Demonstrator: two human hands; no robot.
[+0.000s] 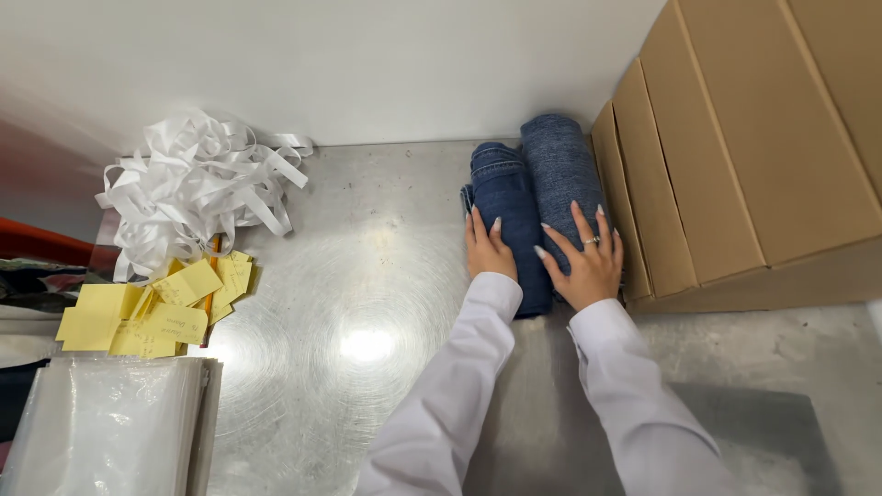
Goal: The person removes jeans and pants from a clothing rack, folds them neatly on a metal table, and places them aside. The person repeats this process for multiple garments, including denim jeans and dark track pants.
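Fingers [485,230] of our left hand [489,253] lie flat, slightly spread, on the dark rolled jeans [505,216] | right hand [588,262] fingers splayed on the lighter denim roll [560,170] | both rolls upper centre-right on the steel surface [367,276], touching cardboard boxes [735,156] | yellow notes [147,308], white paper strips [193,184] at left.

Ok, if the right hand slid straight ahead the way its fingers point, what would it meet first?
The right hand already rests on the lighter blue rolled denim; going on along it, it would likely reach the white back wall, grazing the brown cardboard boxes beside it. Depth is unclear.
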